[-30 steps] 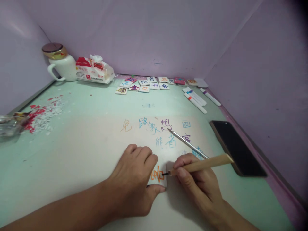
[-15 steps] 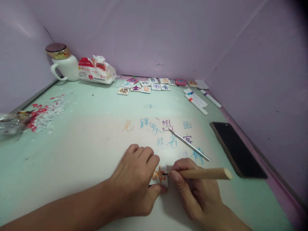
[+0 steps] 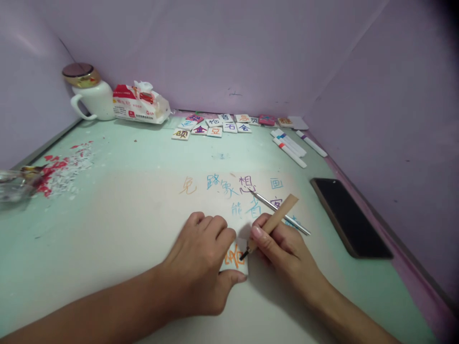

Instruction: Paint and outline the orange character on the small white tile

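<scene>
A small white square block [image 3: 244, 269] with an orange character drawn on it lies on the table. My left hand [image 3: 201, 267] is closed about its left side, with fingers along the far edge and thumb at the near edge. In my right hand [image 3: 289, 255] is a carving knife [image 3: 276, 219] with a pale wooden handle, pinched between thumb and fingers. Its dark tip meets the orange lines near the block's right side. The handle slants up and away to the right. Beyond that hand a slim silver pointed tool [image 3: 263, 198] rests on the table, partly covered by the knife handle.
Coloured characters [image 3: 246, 183] are written on the tabletop. A phone [image 3: 351, 217] lies at right, markers [image 3: 292, 153] behind it. Character blocks [image 3: 215, 132] line the back, beside a tissue pack [image 3: 139, 107] and white mug [image 3: 102, 100]. Red and white shavings [image 3: 68, 167] lie left.
My right hand has swung the carving knife's handle from nearly level, pointing right, to a slant away from me. The character's lines appear differently oriented under my left hand. The whole view shifts slightly.
</scene>
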`<state>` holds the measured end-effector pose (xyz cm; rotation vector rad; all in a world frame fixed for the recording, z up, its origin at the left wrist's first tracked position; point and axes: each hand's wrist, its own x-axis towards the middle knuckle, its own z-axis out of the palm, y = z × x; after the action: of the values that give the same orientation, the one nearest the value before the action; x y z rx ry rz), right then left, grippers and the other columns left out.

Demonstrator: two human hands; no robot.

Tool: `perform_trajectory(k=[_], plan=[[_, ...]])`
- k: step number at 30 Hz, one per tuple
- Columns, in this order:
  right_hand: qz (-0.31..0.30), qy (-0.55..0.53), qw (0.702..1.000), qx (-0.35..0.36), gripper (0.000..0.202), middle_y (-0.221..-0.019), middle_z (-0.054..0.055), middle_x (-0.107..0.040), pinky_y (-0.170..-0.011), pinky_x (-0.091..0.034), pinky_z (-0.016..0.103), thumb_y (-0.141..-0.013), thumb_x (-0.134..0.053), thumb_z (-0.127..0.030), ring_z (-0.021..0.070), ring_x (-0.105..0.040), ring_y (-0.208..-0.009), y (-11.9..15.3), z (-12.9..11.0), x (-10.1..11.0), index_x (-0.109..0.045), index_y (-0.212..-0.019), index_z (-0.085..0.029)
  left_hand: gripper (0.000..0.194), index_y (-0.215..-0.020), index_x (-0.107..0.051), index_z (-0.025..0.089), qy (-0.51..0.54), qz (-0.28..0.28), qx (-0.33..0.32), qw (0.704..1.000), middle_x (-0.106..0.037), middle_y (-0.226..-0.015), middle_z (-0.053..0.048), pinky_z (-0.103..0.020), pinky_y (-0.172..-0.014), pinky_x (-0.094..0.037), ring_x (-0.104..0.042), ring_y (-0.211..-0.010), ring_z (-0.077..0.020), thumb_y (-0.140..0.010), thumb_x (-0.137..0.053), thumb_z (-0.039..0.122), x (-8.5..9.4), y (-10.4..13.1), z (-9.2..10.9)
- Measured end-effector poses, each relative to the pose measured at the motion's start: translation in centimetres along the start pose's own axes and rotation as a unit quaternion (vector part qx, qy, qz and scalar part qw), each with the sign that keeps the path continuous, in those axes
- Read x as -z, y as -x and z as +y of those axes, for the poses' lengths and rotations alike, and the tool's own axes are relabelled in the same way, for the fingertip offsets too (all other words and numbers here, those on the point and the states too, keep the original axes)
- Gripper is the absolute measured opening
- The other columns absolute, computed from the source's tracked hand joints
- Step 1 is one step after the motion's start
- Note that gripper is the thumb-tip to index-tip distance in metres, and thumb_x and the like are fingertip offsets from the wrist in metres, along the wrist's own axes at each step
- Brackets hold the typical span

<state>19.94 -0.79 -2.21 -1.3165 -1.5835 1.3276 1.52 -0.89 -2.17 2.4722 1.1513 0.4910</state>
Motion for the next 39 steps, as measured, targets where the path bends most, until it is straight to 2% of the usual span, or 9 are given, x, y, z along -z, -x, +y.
perform_trajectory(k=[8,13,17,19,21,25,29,33,39], plan=[[0.036,-0.024,0.999,-0.008,0.028,-0.057,-0.006,-0.043,-0.044,-0.03,0.024,-0.092,-0.044,-0.045,0.0104,-0.039,-0.048,0.5,0.6,-0.3,-0.047,-0.078,-0.02,0.024,-0.088,-0.056,0.014,0.005,0.014,-0.006,1.0,-0.055,-0.085,-0.008,-0.044,-0.075,-0.034,-0.049,-0.08,-0.0252,-0.07,-0.064,0.028,-0.1,0.0,-0.1],[0.068,0.045,0.994,0.077,0.023,-0.057,-0.006,-0.043,-0.042,-0.029,0.023,-0.094,-0.042,-0.032,0.0092,-0.038,-0.046,1.0,0.4,-0.6,-0.049,-0.076,-0.019,0.022,-0.087,-0.055,0.016,0.003,0.021,-0.007,1.0,-0.056,-0.084,-0.007,-0.044,-0.076,-0.034,-0.05,-0.081,-0.0257,-0.07,-0.064,0.027,-0.2,0.0,-0.1],[0.085,0.149,0.965,0.2,0.014,-0.063,-0.004,-0.047,-0.047,-0.032,0.023,-0.09,-0.044,-0.018,0.0085,-0.043,-0.05,1.5,-0.2,-0.9,-0.051,-0.077,-0.018,0.021,-0.086,-0.054,0.016,-0.003,0.038,-0.01,0.999,-0.057,-0.083,-0.008,-0.045,-0.076,-0.034,-0.051,-0.081,-0.0258,-0.071,-0.063,0.028,-0.2,0.2,0.0],[0.088,0.174,0.956,0.22,0.013,-0.064,-0.004,-0.048,-0.048,-0.033,0.023,-0.088,-0.044,-0.015,0.0087,-0.044,-0.051,1.6,-0.4,-0.9,-0.051,-0.078,-0.018,0.02,-0.086,-0.054,0.016,-0.004,0.044,-0.011,0.999,-0.057,-0.082,-0.008,-0.045,-0.075,-0.034,-0.052,-0.08,-0.0257,-0.071,-0.062,0.027,-0.3,0.2,0.1],[0.084,0.16,0.963,0.2,0.016,-0.062,-0.004,-0.047,-0.047,-0.033,0.022,-0.089,-0.044,-0.016,0.0084,-0.044,-0.05,1.6,-0.3,-0.8,-0.051,-0.076,-0.018,0.021,-0.085,-0.054,0.016,-0.004,0.046,-0.009,0.999,-0.057,-0.081,-0.008,-0.044,-0.074,-0.034,-0.051,-0.08,-0.0256,-0.071,-0.063,0.028,-0.3,0.2,0.1],[0.059,0.076,0.991,0.096,0.024,-0.059,-0.005,-0.043,-0.042,-0.03,0.023,-0.093,-0.042,-0.028,0.0089,-0.039,-0.046,1.1,0.1,-0.5,-0.049,-0.072,-0.019,0.022,-0.085,-0.054,0.016,-0.004,0.036,-0.003,0.999,-0.057,-0.082,-0.007,-0.044,-0.075,-0.034,-0.051,-0.08,-0.0253,-0.07,-0.065,0.029,-0.3,0.2,0.1],[0.032,0.009,0.999,0.018,0.027,-0.061,-0.004,-0.043,-0.044,-0.032,0.024,-0.093,-0.043,-0.038,0.0103,-0.04,-0.049,0.7,0.3,-0.3,-0.049,-0.074,-0.02,0.022,-0.085,-0.054,0.016,-0.003,0.03,0.001,1.0,-0.057,-0.082,-0.008,-0.045,-0.076,-0.034,-0.051,-0.08,-0.0256,-0.07,-0.065,0.028,-0.3,0.1,0.1],[0.013,-0.03,0.999,-0.016,0.03,-0.057,-0.005,-0.044,-0.045,-0.032,0.024,-0.092,-0.044,-0.044,0.0104,-0.04,-0.048,0.6,0.4,-0.3,-0.047,-0.074,-0.02,0.022,-0.085,-0.054,0.016,-0.002,0.035,-0.002,0.999,-0.057,-0.082,-0.008,-0.044,-0.075,-0.034,-0.051,-0.08,-0.0254,-0.07,-0.065,0.027,-0.3,0.1,0.1],[0.011,-0.031,0.999,-0.021,0.032,-0.057,-0.005,-0.043,-0.045,-0.031,0.024,-0.091,-0.045,-0.046,0.0102,-0.039,-0.048,0.6,0.4,-0.4,-0.046,-0.073,-0.02,0.021,-0.084,-0.054,0.016,0.002,0.029,0.003,1.0,-0.056,-0.082,-0.008,-0.044,-0.074,-0.035,-0.05,-0.079,-0.025,-0.07,-0.065,0.028,-0.2,0.1,0.1]])
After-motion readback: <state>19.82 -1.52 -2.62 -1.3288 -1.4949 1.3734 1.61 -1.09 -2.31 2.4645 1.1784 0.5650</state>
